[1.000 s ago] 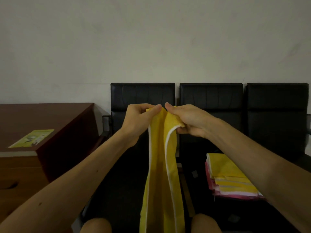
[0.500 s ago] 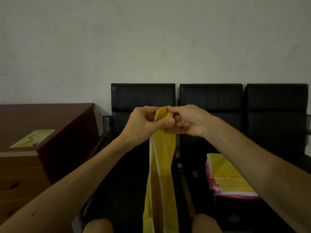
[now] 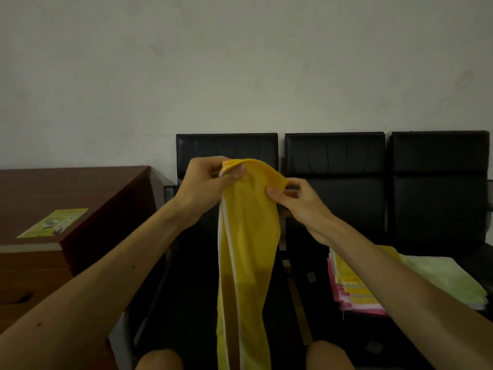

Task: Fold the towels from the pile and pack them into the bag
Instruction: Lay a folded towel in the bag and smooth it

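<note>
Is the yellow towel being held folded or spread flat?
Folded lengthwise: the left hand and right hand pinch its top, and the towel hangs as a narrow doubled strip.

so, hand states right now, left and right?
Left hand: pinches the top corner of the yellow towel.
Right hand: pinches the towel's top edge, further along.

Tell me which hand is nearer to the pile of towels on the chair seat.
Right. The right hand pinches the yellow towel above and slightly left of the pile of towels; the left hand grips the towel's other top corner, farther left.
</note>
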